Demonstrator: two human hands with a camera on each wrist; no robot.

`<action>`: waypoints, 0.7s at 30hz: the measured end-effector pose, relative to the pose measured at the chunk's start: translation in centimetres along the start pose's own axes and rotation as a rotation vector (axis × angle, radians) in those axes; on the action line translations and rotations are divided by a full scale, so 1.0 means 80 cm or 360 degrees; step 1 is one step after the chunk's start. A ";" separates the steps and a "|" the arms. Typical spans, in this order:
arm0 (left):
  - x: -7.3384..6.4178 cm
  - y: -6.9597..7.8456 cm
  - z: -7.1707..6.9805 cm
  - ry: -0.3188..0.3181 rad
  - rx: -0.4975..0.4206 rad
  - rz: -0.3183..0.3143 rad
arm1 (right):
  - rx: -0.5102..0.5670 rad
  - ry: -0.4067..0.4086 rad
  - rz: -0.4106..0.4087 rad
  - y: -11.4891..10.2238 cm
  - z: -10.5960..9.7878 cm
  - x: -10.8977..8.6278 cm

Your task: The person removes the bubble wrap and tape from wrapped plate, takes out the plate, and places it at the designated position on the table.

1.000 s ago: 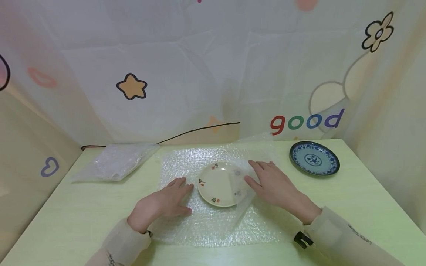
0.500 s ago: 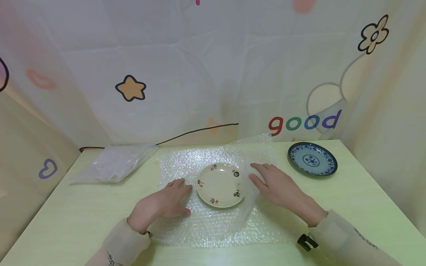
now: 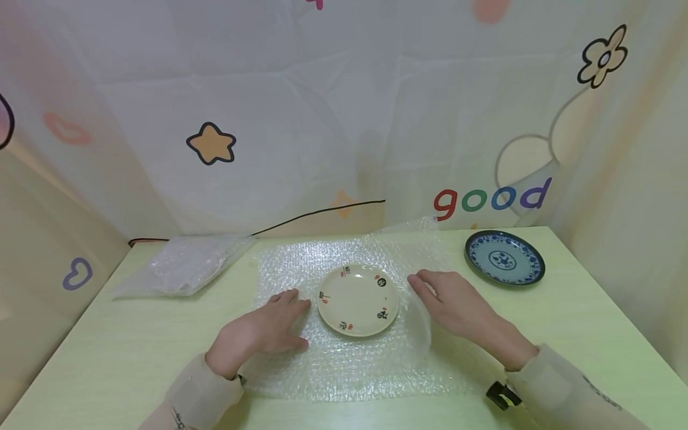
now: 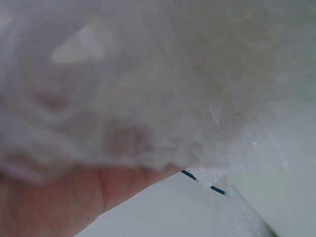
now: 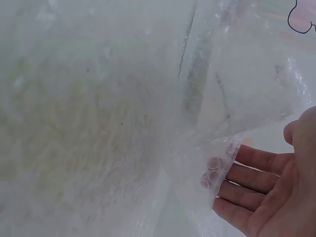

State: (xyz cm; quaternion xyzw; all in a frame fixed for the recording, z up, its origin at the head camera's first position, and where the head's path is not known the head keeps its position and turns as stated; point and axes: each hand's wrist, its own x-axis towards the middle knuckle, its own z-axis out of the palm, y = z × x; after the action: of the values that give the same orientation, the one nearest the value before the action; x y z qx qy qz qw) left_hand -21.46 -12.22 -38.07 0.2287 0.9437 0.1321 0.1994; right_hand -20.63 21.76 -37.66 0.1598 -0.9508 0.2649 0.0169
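A cream plate [image 3: 357,300] with small printed motifs around its rim lies face up on a sheet of bubble wrap [image 3: 338,382]. To its left my left hand [image 3: 263,328] rests on the wrap with fingers spread. Cloudy wrap fills much of the left wrist view above part of that hand [image 4: 59,202]. On the plate's right is my right hand [image 3: 457,301], at the sheet's right side. In the right wrist view its fingers [image 5: 247,192] are extended, their tips against the wrap's edge, the thumb apart from them. The whole plate is uncovered in the head view.
A blue-patterned plate [image 3: 504,258] with a dark rim sits at the table's back right. A wrapped, translucent packet [image 3: 188,263] lies at the back left. The wrap's far right corner stands up near the printed curtain [image 3: 322,119] behind the pale table [image 3: 91,364].
A flap of bubble wrap that covered the plate's right part has come off it, towards the right. My right hand has shifted slightly right and turned. The left hand stays put.
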 end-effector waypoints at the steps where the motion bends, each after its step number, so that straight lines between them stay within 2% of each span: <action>1: 0.000 0.000 0.000 0.0002 -0.0005 0.0000 | 0.0003 0.0001 0.0001 0.001 -0.001 0.000; 14: -0.001 0.000 0.000 0.0019 0.0042 0.0019 | 0.0036 -0.0049 0.0010 0.008 -0.009 -0.004; 21: -0.002 0.000 0.000 0.0018 0.0004 0.0011 | 0.0027 -0.0125 0.0038 0.020 -0.010 -0.014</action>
State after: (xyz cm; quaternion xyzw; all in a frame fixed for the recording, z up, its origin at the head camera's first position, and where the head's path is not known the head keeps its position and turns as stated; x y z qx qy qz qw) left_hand -21.37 -12.32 -38.05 0.2315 0.9441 0.1330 0.1933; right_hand -20.15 23.82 -37.91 0.1588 -0.9503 0.2666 -0.0250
